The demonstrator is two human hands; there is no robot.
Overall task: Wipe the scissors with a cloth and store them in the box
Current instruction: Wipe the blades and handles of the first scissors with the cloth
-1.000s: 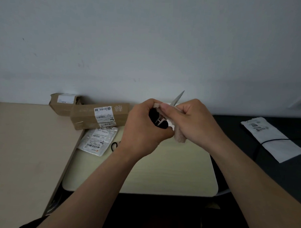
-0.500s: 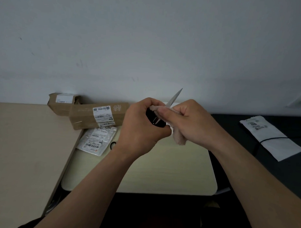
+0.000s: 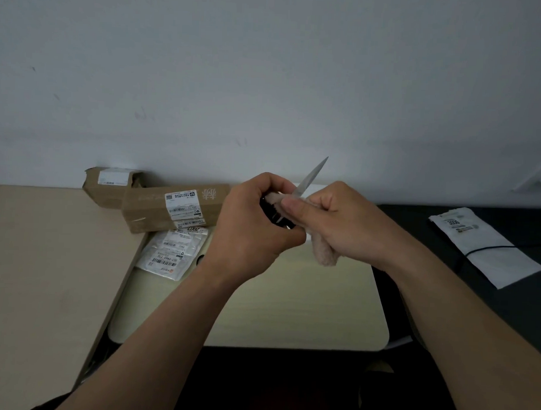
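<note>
cloth slid lower; scissors tip juts above right hand

My left hand and right hand are bare, the knuckles standing out as rounded ridges across their backs. On my right thumb the thumbnail is cut short. My left forearm and right forearm are bare as well, uncovered skin running from each wrist to the bottom edge of view and broadening as it nears me. Under my left elbow sits a dark patch; whether that is my clothing I cannot tell in this dim light.
</note>
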